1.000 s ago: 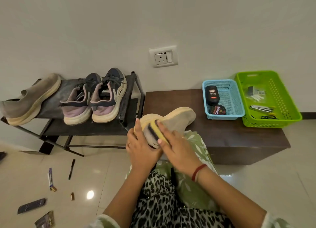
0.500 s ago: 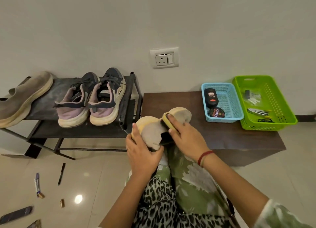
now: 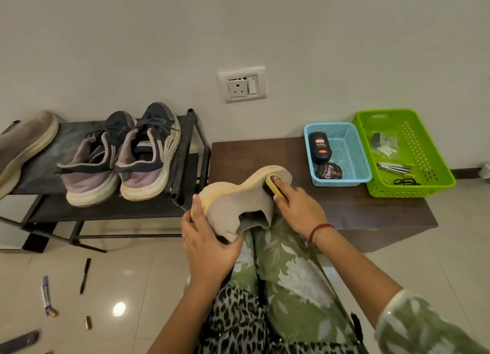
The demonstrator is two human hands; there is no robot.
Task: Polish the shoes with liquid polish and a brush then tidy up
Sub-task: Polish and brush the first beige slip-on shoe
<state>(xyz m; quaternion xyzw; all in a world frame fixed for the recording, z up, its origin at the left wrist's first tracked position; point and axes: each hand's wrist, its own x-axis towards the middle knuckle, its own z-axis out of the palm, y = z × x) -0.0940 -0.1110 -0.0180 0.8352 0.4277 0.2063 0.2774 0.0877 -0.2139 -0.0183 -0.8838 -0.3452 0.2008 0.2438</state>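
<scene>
A beige slip-on shoe [image 3: 233, 202] lies on its side over my lap, sole turned away from me. My left hand [image 3: 206, 242] grips its heel end. My right hand [image 3: 297, 207] holds a yellow-backed brush [image 3: 273, 185] against the upper near the toe. The black liquid polish bottle [image 3: 320, 146] and a round Cherry polish tin [image 3: 328, 171] lie in the blue basket [image 3: 352, 152] on the brown bench [image 3: 252, 154]. The matching beige shoe [image 3: 23, 146] rests on the black rack [image 3: 183, 152] at far left.
A pair of navy and purple sneakers [image 3: 124, 157] sits on the rack. A green basket [image 3: 424, 146] with small tools stands right of the blue one. A pen [image 3: 85, 275], markers [image 3: 45, 292] and small metal pieces lie on the tiled floor at left.
My right hand has slid the brush along the shoe from the heel area toward the toe. The shoe has tilted so its opening now faces me.
</scene>
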